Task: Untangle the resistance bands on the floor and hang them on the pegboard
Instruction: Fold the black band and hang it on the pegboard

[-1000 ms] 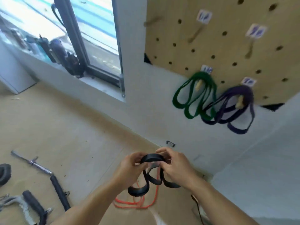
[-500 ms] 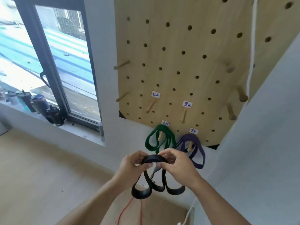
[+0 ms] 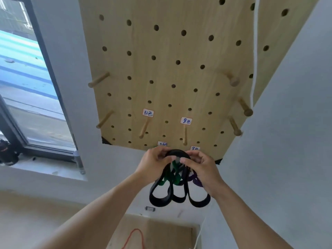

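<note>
Both hands hold a folded black resistance band (image 3: 177, 196) by its top, just under the wooden pegboard (image 3: 167, 72). My left hand (image 3: 152, 165) pinches the left side of the fold and my right hand (image 3: 201, 168) the right side. Three black loops hang down below my fingers. Behind them a green band (image 3: 175, 177) and a purple band (image 3: 196, 180) hang from low pegs, mostly hidden. Two labelled bare pegs stick out above my hands, one (image 3: 144, 129) on the left, one (image 3: 185, 134) on the right. A red band (image 3: 134, 238) lies on the floor.
Several more bare pegs stand along the board's left (image 3: 98, 81) and right (image 3: 245, 109) edges. A window (image 3: 27, 87) with a sill is at the left. A white wall (image 3: 287, 141) closes in on the right, forming a corner. A white cord (image 3: 255, 51) hangs down the board's right side.
My view has tilted up and closer to the pegboard. Both hands have lifted the black band higher, in front of the green and purple bands.
</note>
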Tool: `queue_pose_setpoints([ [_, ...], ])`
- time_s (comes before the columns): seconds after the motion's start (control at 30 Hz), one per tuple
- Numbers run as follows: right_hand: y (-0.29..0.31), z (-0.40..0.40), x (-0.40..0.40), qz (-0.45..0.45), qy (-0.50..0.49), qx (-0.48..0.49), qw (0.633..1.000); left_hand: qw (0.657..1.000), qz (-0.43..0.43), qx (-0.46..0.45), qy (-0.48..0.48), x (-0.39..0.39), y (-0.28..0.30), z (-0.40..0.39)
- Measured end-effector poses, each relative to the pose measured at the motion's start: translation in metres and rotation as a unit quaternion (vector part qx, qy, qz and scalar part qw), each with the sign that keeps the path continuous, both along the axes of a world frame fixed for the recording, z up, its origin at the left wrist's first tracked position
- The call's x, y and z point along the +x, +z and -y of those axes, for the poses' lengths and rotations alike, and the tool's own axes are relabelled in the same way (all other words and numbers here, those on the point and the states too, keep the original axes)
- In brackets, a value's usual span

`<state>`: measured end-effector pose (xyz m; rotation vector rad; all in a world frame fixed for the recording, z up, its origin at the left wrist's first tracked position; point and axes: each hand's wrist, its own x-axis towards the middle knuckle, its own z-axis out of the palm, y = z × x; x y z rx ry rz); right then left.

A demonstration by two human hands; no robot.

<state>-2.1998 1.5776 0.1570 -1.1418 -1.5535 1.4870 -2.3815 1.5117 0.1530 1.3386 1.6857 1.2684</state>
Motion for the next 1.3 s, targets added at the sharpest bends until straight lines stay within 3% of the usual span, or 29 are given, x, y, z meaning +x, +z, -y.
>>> queue_pose_setpoints([
  [0.27,-0.004,-0.058,0.004,-0.108,0.017,-0.071,0.992,0.999,0.028,-0.027,0.024,-0.001,0.008,-0.063],
  [0.53,-0.017,-0.097,-0.009,-0.169,-0.036,-0.091,0.981,0.997,0.048,-0.048,0.020,-0.008,0.010,-0.110],
  [0.87,-0.027,-0.116,-0.033,-0.304,-0.068,-0.207,0.928,0.993,0.106,-0.034,0.027,-0.014,0.001,-0.148],
  [1.3,-0.056,-0.125,-0.035,-0.219,-0.022,-0.149,0.964,0.998,0.050,-0.024,0.028,-0.015,-0.015,-0.148],
])
